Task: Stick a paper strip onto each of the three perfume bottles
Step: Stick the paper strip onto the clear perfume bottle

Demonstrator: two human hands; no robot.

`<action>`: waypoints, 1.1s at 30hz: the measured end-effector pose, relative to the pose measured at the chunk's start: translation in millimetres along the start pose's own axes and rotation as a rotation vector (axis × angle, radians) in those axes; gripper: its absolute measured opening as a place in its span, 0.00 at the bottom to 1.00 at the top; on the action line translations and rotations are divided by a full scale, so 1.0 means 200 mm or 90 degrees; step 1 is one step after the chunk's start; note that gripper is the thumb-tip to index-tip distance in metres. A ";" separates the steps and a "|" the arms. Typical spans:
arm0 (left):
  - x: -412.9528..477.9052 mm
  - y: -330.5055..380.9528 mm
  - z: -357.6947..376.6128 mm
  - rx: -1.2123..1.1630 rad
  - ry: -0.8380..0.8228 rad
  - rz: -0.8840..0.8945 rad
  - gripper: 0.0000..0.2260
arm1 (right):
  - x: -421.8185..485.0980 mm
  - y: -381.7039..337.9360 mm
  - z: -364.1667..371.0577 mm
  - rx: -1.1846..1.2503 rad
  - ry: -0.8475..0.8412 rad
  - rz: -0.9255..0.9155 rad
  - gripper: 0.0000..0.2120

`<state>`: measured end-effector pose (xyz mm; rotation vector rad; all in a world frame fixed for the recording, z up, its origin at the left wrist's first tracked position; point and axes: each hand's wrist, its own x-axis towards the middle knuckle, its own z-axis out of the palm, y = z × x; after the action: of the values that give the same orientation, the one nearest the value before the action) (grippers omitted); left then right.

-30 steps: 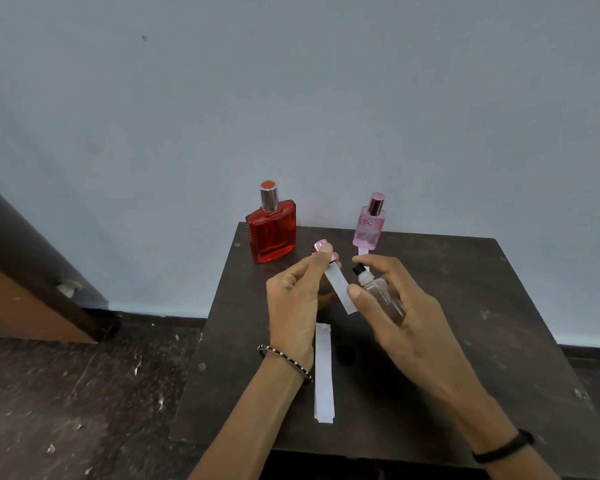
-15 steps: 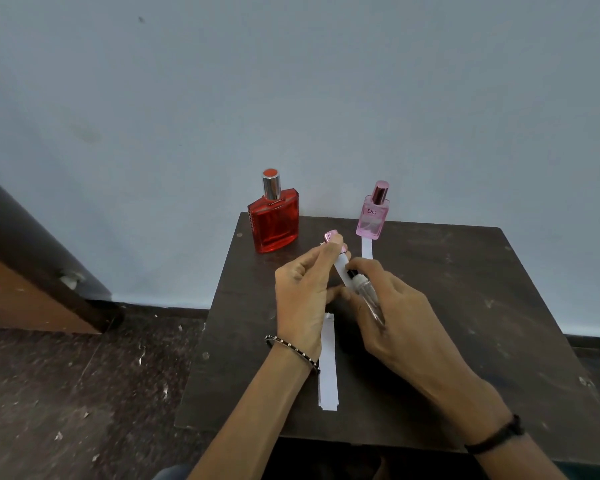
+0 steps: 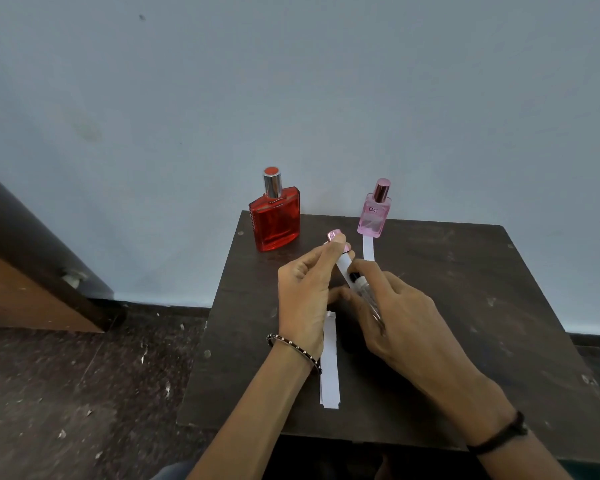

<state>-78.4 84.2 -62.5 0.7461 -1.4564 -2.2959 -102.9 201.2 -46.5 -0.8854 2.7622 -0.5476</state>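
Hands (image 3: 395,306) lowered toward dark table (image 3: 465,289); grey wall (image 3: 291,98).

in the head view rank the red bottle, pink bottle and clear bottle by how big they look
1. red bottle
2. pink bottle
3. clear bottle, unsure: the right hand partly hides it and it sits nearer the camera

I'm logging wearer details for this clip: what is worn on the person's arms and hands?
Both forearms are bare, no sleeves or gloves. The left hand has a thin dark bracelet with small pale beads at the wrist. The right hand has a plain black band at its wrist. No rings visible.
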 end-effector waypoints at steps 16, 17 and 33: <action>0.03 0.00 0.00 -0.012 -0.033 0.083 0.10 | -0.06 0.11 -0.08 0.244 0.164 -0.006 0.22; 0.03 0.00 0.00 -0.012 -0.035 0.079 0.10 | -0.06 0.10 -0.07 0.238 0.161 -0.014 0.23; 0.01 -0.03 0.01 -0.002 -0.079 0.041 0.05 | -0.02 0.06 0.01 0.082 0.048 0.000 0.28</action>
<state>-81.0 87.6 -67.6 0.5564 -1.5073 -2.3317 -106.5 212.1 -52.7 -0.8526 2.7557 -0.7638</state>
